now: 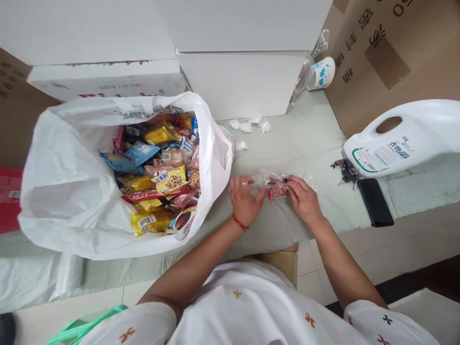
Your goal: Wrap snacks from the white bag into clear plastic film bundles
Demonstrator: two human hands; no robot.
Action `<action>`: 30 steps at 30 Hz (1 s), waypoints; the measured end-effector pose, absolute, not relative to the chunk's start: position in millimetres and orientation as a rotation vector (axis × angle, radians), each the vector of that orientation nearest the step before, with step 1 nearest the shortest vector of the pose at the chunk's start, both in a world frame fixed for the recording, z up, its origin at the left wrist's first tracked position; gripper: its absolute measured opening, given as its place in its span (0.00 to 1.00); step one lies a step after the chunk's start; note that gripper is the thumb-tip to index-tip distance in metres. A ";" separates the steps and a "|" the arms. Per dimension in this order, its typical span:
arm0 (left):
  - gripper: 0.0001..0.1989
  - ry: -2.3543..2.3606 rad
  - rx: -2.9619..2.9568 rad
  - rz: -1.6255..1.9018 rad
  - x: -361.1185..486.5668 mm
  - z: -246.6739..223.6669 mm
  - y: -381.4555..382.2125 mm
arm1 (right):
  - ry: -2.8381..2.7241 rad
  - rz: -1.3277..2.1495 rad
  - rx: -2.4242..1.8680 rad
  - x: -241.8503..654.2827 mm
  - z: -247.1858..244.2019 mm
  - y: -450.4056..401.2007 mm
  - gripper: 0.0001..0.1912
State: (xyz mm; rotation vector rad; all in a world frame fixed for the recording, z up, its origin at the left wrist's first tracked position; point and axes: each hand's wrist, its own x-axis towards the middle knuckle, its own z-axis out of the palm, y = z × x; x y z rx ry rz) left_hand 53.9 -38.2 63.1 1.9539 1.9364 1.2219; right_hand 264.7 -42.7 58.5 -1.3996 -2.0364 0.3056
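1. Head view, position of the item: a small red packet is lying on the cloth-covered counter, between the two hands, with clear plastic surrounding it and spreading beyond its edges.
2. Head view, right grip: the right hand is pinching the packet at its right end, thumb and fingertips closing together there.
3. Head view, left grip: the left hand is resting at the packet's left side, its thumb pointing to the packet's edge; at this blur I am not able to tell whether that grip is pinching the plastic or merely pressing on it.
4. Head view, work under way: I am judging the handling of this packet as in progress and unfinished, since both hands are engaging it and neither is letting it go.
5. Head view, stock: a large white bag is standing open to the left, holding many snack packets, mostly yellow, blue and red; these are lying loose inside, with no hand touching them.
6. Head view, surroundings: crumpled white pieces are lying beyond the left hand, near the bag's rim. A black phone, keys and a white jug are occupying the right side, well apart from the work.
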 end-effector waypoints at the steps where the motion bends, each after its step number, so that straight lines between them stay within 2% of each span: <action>1: 0.20 2.009 1.890 1.134 55.0 63.3 -32.3 | -2.042 0.292 -1.399 263.6 58.6 -42.3 0.14; 4: 0.17 2.057 1.806 0.890 55.1 64.2 -10.9 | -2.063 0.280 -1.393 262.3 57.6 -41.7 0.14; 6: 0.12 1.975 1.808 0.757 47.6 67.2 2.4 | -2.068 0.290 -1.392 263.2 56.9 -41.6 0.14; 8: 0.12 1.823 1.823 0.635 33.1 73.1 12.1 | -2.061 0.317 -1.400 264.8 57.3 -41.5 0.14; 12: 0.11 1.609 1.975 0.381 -2.9 96.3 17.5 | -2.055 0.391 -1.382 265.2 60.2 -38.9 0.14; 17: 0.05 1.662 2.243 0.244 -31.6 131.3 10.9 | -2.108 0.411 -1.299 260.9 59.2 -30.2 0.15; 20: 0.07 1.863 2.239 0.266 -40.5 138.8 6.8 | -2.117 0.411 -1.324 263.3 55.8 -25.6 0.16; 23: 0.08 1.922 2.099 0.435 -41.7 131.9 -6.2 | -2.110 0.415 -1.355 266.8 53.8 -24.2 0.16; 30: 0.12 1.457 1.402 0.780 -12.8 99.2 -53.3 | -2.129 0.407 -1.347 260.4 57.9 -25.3 0.16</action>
